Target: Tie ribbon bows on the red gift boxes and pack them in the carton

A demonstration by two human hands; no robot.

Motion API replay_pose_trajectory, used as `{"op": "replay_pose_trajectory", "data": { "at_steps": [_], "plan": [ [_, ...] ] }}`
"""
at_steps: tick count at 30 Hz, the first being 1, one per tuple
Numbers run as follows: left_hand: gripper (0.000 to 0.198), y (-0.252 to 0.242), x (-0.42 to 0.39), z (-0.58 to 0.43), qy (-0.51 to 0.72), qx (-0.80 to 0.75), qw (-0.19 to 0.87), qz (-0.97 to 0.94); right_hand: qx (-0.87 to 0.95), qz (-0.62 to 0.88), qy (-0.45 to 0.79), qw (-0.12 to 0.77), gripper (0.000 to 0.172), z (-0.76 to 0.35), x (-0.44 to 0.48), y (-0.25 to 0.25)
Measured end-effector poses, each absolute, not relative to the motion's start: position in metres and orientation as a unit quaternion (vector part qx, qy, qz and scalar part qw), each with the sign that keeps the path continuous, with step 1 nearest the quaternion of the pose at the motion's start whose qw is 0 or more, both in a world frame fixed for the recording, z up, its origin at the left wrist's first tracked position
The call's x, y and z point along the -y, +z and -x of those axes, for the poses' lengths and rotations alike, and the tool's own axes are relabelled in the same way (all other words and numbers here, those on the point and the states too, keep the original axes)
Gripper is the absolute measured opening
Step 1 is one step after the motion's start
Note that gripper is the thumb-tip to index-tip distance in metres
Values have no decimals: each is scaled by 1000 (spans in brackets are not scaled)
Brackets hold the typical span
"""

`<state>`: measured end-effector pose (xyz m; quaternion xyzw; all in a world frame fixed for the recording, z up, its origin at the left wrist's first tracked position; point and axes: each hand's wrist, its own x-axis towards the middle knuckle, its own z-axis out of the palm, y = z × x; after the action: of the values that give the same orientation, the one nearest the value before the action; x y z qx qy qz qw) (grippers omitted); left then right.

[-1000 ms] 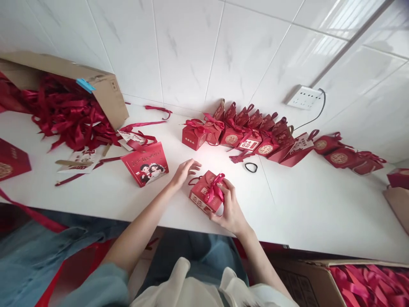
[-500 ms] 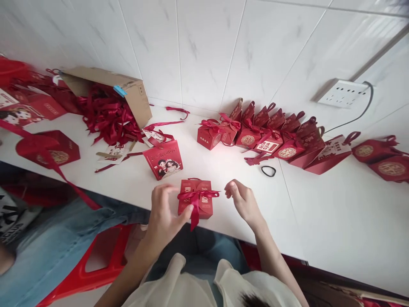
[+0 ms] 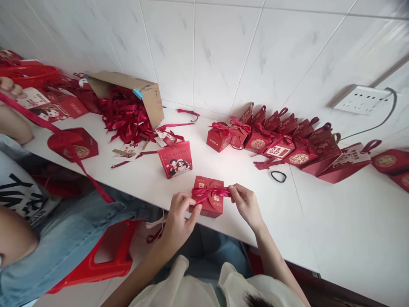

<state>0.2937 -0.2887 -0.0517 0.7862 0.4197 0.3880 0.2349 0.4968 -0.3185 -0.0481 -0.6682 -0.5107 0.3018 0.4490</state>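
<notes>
A small red gift box (image 3: 209, 204) sits near the front edge of the white table (image 3: 319, 221), with a red ribbon bow (image 3: 209, 192) tied across its top. My left hand (image 3: 179, 217) pinches the left end of that ribbon. My right hand (image 3: 246, 204) pinches the right end, fingers closed on it. Both hands rest beside the box, one on each side.
A row of finished red boxes and bags (image 3: 281, 136) lines the tiled wall. A tipped cardboard box (image 3: 134, 87) spills red ribbons (image 3: 123, 117). A red bag with a cartoon couple (image 3: 175, 158), a black hair tie (image 3: 278, 175) and a wall socket (image 3: 361, 97) are near. Another person (image 3: 19, 187) works at left with a red box (image 3: 75, 145); a red stool (image 3: 108, 251) stands below.
Both hands have closed in on the box and taken hold of the two ribbon ends. The bow now lies stretched across the box top. The view shifted right.
</notes>
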Motion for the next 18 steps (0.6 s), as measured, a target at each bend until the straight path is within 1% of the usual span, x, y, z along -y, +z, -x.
{"op": "replay_pose_trajectory", "data": {
  "at_steps": [4,6,7,9,11,14,18],
  "plan": [
    [20,-48,271,-276,388,-466,464,-646,473,721,211,461,40,-512,322,-46],
    [18,-46,258,-262,438,-473,550,-531,416,751,154,489,38,-528,327,-45],
    [16,-45,252,-254,469,-473,578,-471,384,764,128,503,37,-537,331,-44],
    [12,-42,242,-239,523,-471,606,-371,330,779,94,525,34,-555,339,-41],
    [11,-39,235,-228,551,-455,625,-314,302,779,80,544,32,-569,347,-37],
    [14,-32,232,-222,566,-406,660,-282,297,762,69,571,35,-578,355,-33],
    [18,-18,233,-229,556,-323,711,-286,332,725,58,601,35,-578,355,-28]
  ]
}}
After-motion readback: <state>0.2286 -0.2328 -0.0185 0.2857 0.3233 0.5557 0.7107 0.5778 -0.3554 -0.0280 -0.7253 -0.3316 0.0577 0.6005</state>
